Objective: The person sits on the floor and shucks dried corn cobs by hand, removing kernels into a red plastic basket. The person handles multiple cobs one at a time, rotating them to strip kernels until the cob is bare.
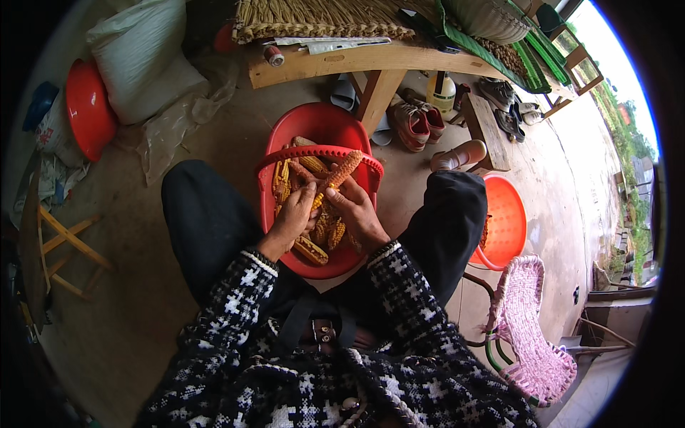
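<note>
Between my knees stands a red plastic basket (316, 120) with a raised handle (321, 152) across it. Over it, my left hand (296, 211) and my right hand (357, 206) both grip one corn cob (342, 170). The upper part of this cob is bare and reddish, while yellow kernels remain on its lower part, near my thumbs. Several ears of corn, some partly stripped, lie in the basket, among them a yellow ear (311, 251) at the near end. My hands hide part of the basket's contents.
Ahead is a wooden bench (321, 61) holding a straw mat (321, 18). Shoes (412, 125) and a bottle (441, 93) stand beneath. An orange basket (505, 222) and a pink woven chair (522, 321) are at right. A white sack (142, 64) and red basin (88, 109) stand left.
</note>
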{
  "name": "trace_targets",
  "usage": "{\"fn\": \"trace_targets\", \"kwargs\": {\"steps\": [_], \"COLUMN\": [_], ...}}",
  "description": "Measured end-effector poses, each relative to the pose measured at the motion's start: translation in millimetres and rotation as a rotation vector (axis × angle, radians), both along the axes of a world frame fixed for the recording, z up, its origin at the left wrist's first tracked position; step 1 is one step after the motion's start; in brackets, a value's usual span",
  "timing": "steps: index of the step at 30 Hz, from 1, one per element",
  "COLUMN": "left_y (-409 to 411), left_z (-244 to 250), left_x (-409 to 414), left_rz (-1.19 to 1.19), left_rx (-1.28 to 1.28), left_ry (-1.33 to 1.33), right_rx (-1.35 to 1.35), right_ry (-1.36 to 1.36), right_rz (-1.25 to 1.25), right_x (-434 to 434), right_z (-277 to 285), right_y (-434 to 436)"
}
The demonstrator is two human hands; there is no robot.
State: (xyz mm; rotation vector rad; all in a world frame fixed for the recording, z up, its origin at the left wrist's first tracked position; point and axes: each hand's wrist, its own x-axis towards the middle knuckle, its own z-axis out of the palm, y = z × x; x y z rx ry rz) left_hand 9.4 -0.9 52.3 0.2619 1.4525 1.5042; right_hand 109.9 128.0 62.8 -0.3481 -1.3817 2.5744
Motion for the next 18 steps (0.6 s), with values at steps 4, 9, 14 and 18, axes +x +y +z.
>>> {"fn": "trace_targets", "kwargs": {"steps": [4, 9, 14, 18], "left_y": [1.6, 2.9, 0.1, -0.6], "left_z": [-3.6, -2.4, 16.8, -0.4], "left_x": [0.7, 4.3, 6.8, 1.2], "left_rz": [0.045, 0.021, -0.027, -0.076], "left_rx": [0.052, 0.159, 0.172, 0.119], "left_ry": [-0.024, 0.064, -0.017, 0.011], "right_rx": [0.018, 0.112, 0.013, -0.083], "right_ry": [0.022, -0.015, -0.017, 0.017], "right_rz": [-0.001, -0.110, -0.150, -0.158], "right_x": [-2.9, -1.4, -3.2, -2.1], "right_z": [-2.6, 6.2, -12.0, -9.6], "right_y": [2.9, 0.5, 11.4, 10.8]}}
